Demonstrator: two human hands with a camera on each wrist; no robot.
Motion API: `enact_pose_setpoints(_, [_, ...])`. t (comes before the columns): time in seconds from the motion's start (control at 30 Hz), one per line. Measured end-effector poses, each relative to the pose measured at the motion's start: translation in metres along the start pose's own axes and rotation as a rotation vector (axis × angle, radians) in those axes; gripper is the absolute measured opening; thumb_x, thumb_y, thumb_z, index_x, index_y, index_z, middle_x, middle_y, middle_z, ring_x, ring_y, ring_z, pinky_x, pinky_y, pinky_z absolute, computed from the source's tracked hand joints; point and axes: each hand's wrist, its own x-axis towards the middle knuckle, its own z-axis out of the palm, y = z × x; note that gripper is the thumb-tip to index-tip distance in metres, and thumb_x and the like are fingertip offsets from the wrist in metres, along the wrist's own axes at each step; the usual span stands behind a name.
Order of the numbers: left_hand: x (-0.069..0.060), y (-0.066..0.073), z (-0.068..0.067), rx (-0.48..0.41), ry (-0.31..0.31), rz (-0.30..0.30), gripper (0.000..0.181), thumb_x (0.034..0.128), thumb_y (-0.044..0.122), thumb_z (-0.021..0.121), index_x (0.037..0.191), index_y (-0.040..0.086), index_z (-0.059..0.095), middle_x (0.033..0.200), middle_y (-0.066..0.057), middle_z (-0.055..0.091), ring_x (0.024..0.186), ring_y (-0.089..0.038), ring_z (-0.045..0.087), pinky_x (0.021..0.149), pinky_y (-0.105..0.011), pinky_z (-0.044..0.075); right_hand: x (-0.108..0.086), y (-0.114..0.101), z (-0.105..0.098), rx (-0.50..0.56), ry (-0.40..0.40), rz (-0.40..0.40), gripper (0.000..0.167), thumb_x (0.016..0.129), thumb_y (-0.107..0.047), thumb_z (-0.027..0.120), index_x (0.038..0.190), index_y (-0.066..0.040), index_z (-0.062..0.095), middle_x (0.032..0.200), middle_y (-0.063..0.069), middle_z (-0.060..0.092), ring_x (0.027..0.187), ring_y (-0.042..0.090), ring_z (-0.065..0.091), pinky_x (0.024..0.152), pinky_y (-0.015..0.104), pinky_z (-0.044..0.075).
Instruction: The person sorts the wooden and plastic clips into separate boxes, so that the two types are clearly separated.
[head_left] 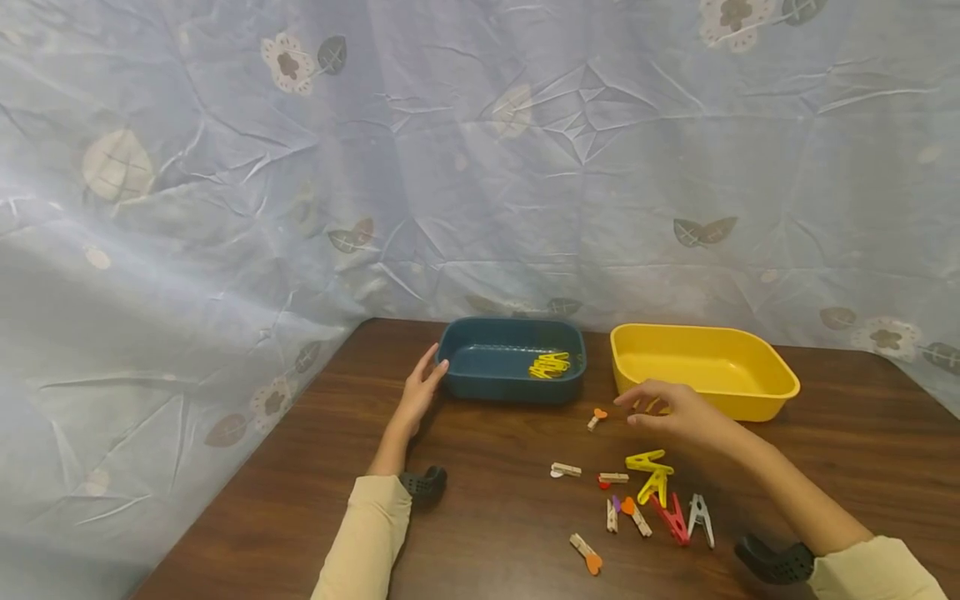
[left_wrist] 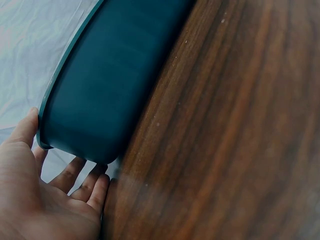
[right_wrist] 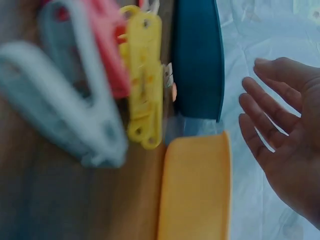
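Note:
At the left end of the dark blue bin (head_left: 510,390), my left hand (head_left: 420,390) touches the wall with extended fingers. In the left wrist view its thumb (left_wrist: 27,127) lies by the rim. Several yellow clips (head_left: 550,365) lie inside this bin, at its right end. My right hand (head_left: 678,410) hovers in front of the yellow bin (head_left: 750,407), fingers loosely bent and holding nothing. Nearest to it on the table is a small wooden clothespin with an orange heart (head_left: 597,418). The right wrist view shows the palm (right_wrist: 295,165) bare.
Several wooden clothespins (head_left: 613,478) with coloured decorations are scattered on the brown table (head_left: 480,517). Yellow plastic clips (head_left: 654,487), a red clip (head_left: 673,518) and a grey clip (head_left: 701,520) lie beside them at right. A patterned curtain (head_left: 480,167) hangs behind the table.

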Motion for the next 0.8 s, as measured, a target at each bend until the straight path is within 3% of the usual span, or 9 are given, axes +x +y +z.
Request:
enact_pose_setpoints(0.2, [0.001,0.002,0.001,-0.002,-0.008,0.006,0.063,0.0922,0.044,0.051,0.146,0.02,0.027,0.146,-0.018,0.024,0.127,-0.038,0.032,0.098,-0.054,0.029,-0.027,0.01,0.001,0.101,-0.096,0.089,0.03,0.087,-0.017,0.065,0.113,-0.002,0.061,0.107,0.011,0.061,0.089,0.018,0.059,0.071,0.029,0.05])
enact_pose_setpoints(0.33, [-0.001,0.007,0.0,-0.023,-0.029,-0.001,0.062,0.0937,0.039,0.051,0.146,0.017,0.026,0.147,-0.02,0.02,0.128,-0.04,0.029,0.099,-0.055,0.027,-0.038,0.019,0.005,0.13,-0.137,0.134,0.033,0.087,-0.019,0.065,0.115,-0.004,0.059,0.111,0.01,0.06,0.091,0.019,0.059,0.072,0.028,0.049])
enact_pose_setpoints(0.53, [-0.016,0.031,0.002,-0.017,-0.044,-0.009,0.056,0.0972,0.027,0.048,0.146,0.011,0.024,0.145,-0.024,0.02,0.127,-0.042,0.028,0.099,-0.055,0.027,-0.041,0.028,0.007,0.122,-0.174,0.085,0.034,0.087,-0.019,0.064,0.116,-0.001,0.058,0.111,0.011,0.06,0.094,0.023,0.058,0.076,0.032,0.049])
enact_pose_setpoints(0.8, [-0.018,0.029,0.0,-0.018,-0.047,0.003,0.057,0.0973,0.026,0.048,0.146,0.009,0.023,0.145,-0.024,0.02,0.128,-0.041,0.027,0.1,-0.054,0.027,-0.044,0.034,0.007,0.129,-0.206,0.086,0.035,0.086,-0.017,0.066,0.115,0.0,0.058,0.103,0.005,0.063,0.092,0.017,0.058,0.074,0.031,0.048])
